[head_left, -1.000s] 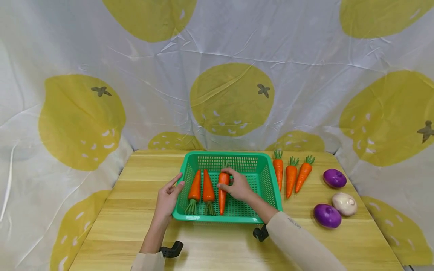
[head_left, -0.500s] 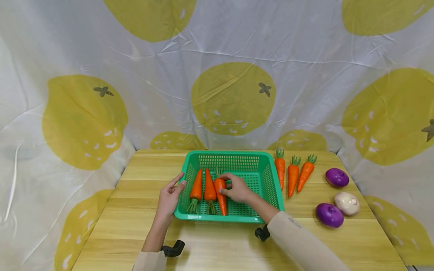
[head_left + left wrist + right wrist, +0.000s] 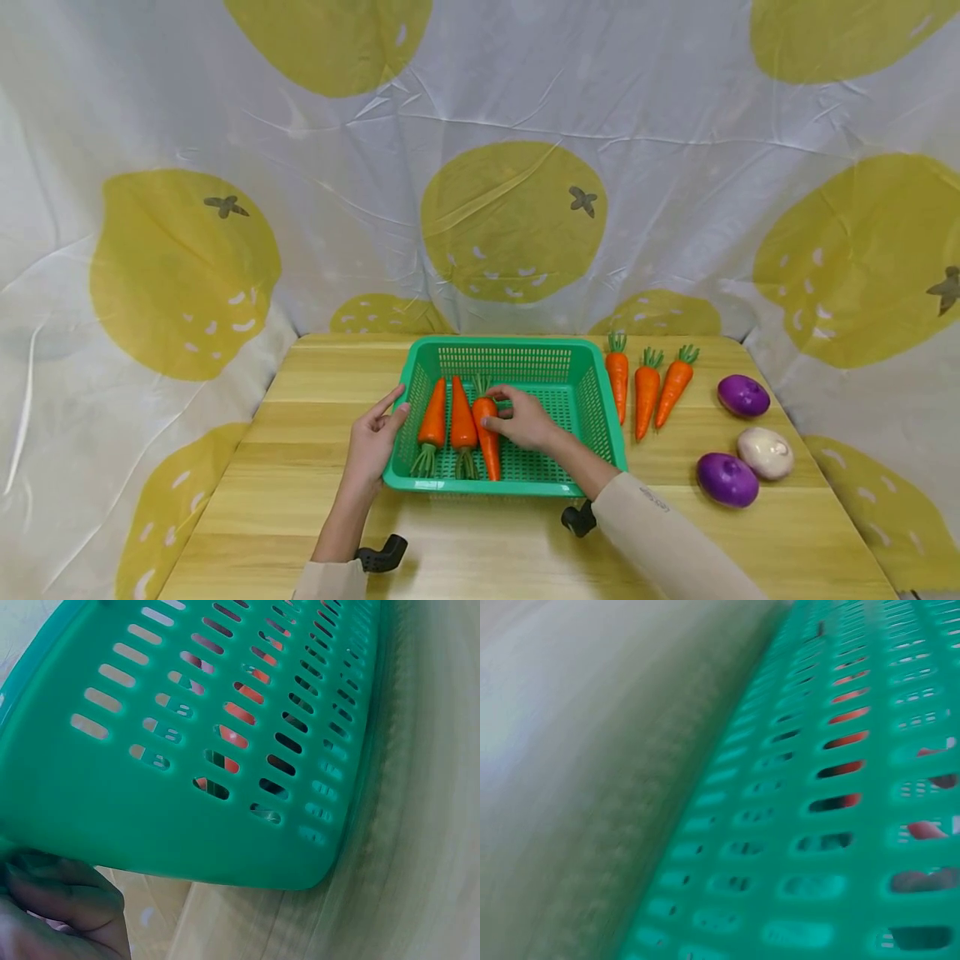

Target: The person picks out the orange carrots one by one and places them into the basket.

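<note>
A green plastic basket (image 3: 517, 488) with slotted walls stands on the table. My left hand (image 3: 372, 440) holds its left rim, the thumb on the rim; in the left wrist view, curled fingers (image 3: 71, 900) show at the edge of the basket wall (image 3: 150, 832). Inside, my right hand (image 3: 528, 421) pinches a carrot (image 3: 490, 446) near its leafy end, tip pointing toward me. To the left of it lie two more carrots, a middle carrot (image 3: 462, 417) and a left carrot (image 3: 432, 417), leaves toward me. In the right wrist view, the basket wall (image 3: 870, 855) mostly hides the hand.
Right of the basket lie three carrots (image 3: 647, 400) on the wooden table (image 3: 300, 467). Farther right are two purple onions (image 3: 727, 480) and a white onion-like vegetable (image 3: 766, 453). A lemon-print curtain (image 3: 517, 108) hangs behind.
The right hand has moved the pinched carrot left, close beside the middle carrot, and its tip now slants toward the right. The left hand has kept its hold on the basket rim.
</note>
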A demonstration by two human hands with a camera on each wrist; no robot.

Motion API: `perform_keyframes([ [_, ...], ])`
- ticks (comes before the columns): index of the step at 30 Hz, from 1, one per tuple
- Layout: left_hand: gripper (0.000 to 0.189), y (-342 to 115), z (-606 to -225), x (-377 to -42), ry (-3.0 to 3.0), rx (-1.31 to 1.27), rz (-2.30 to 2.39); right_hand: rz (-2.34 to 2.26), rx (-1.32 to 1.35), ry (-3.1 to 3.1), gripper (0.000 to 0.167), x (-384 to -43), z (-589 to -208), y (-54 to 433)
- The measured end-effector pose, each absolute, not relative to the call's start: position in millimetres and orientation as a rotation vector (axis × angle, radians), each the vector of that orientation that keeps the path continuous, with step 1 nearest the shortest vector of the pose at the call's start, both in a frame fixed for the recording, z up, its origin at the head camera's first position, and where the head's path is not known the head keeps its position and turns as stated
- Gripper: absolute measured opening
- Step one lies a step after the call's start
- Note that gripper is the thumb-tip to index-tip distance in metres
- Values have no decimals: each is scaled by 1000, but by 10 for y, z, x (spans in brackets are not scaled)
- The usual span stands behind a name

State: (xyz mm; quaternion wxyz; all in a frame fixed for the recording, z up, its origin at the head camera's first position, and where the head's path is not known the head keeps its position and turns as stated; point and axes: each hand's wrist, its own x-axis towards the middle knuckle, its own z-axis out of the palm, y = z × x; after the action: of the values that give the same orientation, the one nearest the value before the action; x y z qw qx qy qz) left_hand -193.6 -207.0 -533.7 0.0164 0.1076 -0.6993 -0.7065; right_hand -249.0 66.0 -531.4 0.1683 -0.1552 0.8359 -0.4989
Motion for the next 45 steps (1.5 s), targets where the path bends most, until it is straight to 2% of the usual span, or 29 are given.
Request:
perform_keyframes([
  [15, 48, -2094, -5293, -1925, -2224, 303, -2159, -1645, -409, 2336, 51, -2321, -4918, 959],
  [27, 45, -2088, -5345, -1899, -2217, 342, -2180, -1799, -433, 2361, 54, -2077, -4790, 1522],
  [36, 47, -2096, -5323, -1919, -2218, 315, -2183, -1806, -455, 2478, 53, -2057, -4713, 1967],
  [45, 47, -2088, -5311, -1919, -2201, 298, -2207, -1736, -322, 2651, 53, -2125, -4585, 2525],
])
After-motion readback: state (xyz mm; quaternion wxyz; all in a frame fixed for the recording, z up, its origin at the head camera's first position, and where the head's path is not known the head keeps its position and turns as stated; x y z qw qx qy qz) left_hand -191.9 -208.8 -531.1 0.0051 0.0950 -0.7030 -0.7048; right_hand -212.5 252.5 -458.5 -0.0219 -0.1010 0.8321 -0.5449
